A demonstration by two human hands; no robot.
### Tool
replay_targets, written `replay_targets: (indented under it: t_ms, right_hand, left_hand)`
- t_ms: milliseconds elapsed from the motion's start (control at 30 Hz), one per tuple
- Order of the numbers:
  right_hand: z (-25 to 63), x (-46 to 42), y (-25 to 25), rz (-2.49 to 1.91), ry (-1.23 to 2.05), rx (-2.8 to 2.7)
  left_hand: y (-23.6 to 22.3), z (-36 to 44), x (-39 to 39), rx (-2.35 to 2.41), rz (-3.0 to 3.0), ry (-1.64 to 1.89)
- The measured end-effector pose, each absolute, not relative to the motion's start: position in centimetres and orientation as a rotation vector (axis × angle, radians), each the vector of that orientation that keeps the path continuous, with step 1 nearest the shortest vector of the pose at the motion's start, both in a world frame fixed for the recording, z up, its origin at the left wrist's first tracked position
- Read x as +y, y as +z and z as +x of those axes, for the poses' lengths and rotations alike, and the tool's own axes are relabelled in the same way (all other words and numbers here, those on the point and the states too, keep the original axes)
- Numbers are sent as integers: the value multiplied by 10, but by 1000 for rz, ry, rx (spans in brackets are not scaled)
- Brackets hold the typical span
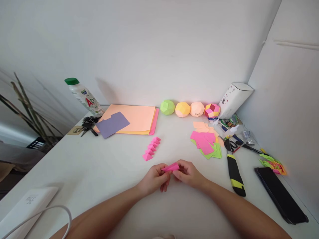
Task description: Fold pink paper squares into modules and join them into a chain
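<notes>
A folded strip of pink paper is held between both hands, above the near middle of the white table. My left hand pinches its left end between thumb and fingers. At the right end, my right hand grips it with thumb and fingertips. Just beyond my left hand stands a slanting row of small folded pink paper pieces. To the right of that row lies a loose pile of cut paper, with pink sheets over green ones and peach ones behind.
Several faceted paper balls line the wall. Large coloured sheets, a purple card, keys and a bottle lie back left. On the right are a yellow-black cutter, scissors and a black phone; a white box with a cable is near left.
</notes>
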State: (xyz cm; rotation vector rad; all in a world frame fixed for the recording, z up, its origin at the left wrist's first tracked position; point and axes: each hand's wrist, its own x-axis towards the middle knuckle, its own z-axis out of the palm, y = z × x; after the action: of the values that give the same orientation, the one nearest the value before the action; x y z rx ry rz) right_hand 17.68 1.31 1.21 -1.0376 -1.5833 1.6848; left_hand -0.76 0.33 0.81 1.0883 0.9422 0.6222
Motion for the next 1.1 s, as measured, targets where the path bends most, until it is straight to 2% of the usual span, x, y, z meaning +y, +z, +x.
replay_targets:
  t_ms: [367,567,1100]
  right_hand:
    - [180,13,4,-1085,1713,-1481]
    - [181,15,3,-1062,1675,-1386]
    - [179,13,6,-1078,1591,-1605]
  left_hand:
    - [3,-8,1,927,1135,627]
    - [6,-9,0,878,1030,740]
    - [5,-5,3,922,995,766]
